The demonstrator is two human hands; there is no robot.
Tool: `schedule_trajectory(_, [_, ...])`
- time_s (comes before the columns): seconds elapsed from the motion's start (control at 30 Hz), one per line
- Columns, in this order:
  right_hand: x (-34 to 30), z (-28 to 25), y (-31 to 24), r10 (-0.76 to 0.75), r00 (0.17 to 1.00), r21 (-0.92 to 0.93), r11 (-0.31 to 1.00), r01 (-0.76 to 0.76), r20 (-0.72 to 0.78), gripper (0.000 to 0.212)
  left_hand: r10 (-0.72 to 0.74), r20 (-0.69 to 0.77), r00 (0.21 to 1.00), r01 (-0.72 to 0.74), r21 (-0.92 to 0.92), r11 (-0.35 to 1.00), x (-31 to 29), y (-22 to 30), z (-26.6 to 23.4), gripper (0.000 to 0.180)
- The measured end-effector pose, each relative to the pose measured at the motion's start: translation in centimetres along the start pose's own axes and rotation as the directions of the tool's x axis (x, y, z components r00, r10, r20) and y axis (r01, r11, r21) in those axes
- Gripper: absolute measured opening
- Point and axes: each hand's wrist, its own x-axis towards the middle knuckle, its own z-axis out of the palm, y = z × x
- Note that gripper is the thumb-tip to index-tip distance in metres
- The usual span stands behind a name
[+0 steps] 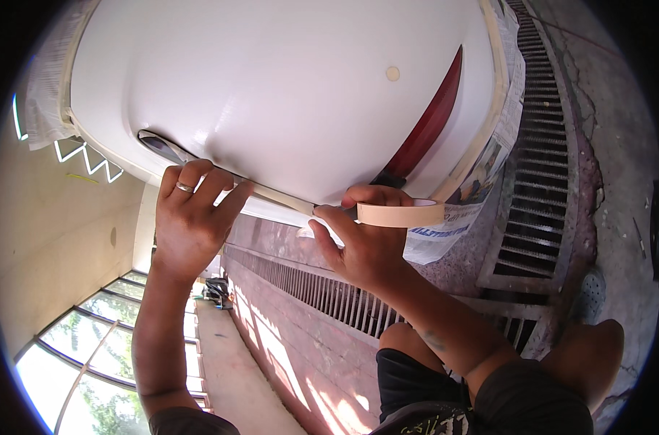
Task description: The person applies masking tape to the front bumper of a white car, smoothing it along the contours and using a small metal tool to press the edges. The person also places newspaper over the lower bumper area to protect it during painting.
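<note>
A strip of beige masking tape (289, 200) runs along the lower edge of a white car panel (271, 87), stretched between my hands. My left hand (192, 217), with a ring on one finger, has its fingers bent and pressed together on the strip against the edge. In my right hand (366, 243) is the roll of masking tape (400, 213), seen nearly edge-on, while the thumb and forefinger are at the strip's right end. A dark, glossy recessed piece (163, 146) lies left of my left hand. Above my right hand, a narrow red light lens (427, 119) rises along the panel.
Printed newspaper (482, 163) and tape cover the panel's right border; clear plastic film (50, 109) hangs at the left. Metal floor grates (532, 181) run beside and below the car. My knee (583, 355) and a grey clog (593, 296) are at lower right. Large windows (97, 355) stand lower left.
</note>
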Motion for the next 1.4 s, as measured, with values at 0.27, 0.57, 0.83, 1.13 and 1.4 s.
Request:
schedule_trajectory(0.27, [1.9,-1.7,1.6,0.045,0.991,0.02,0.999,-0.043,-0.124,0.012,-0.019,0.005,1.0,0.019,0.021,1.0,-0.2,0.2,0.5,0.037])
schedule_trajectory(0.57, [2.7,-2.3,3.5,0.075,0.968,0.049,0.997,-0.065,-0.239,0.015,-0.12,0.079,0.99,0.124,-0.045,0.991,-0.3,3.4,1.4,0.041])
schedule_trajectory(0.83, [3.1,-2.8,4.1,0.107,0.959,0.081,0.993,-0.088,-0.263,0.017,-0.087,0.013,0.996,0.087,-0.035,0.996,-0.3,6.6,3.4,0.04])
schedule_trajectory(1.13, [3.1,-3.6,4.8,0.09,0.962,0.06,0.995,-0.077,-0.26,0.018,-0.163,-0.008,0.987,0.162,-0.057,0.985,-0.5,10.1,5.5,0.037])
schedule_trajectory(1.4, [3.7,-4.6,5.4,0.08,0.951,0.09,0.994,-0.056,-0.299,0.018,-0.213,-0.19,0.958,0.209,-0.042,0.977,-1.9,6.9,3.0,0.026])
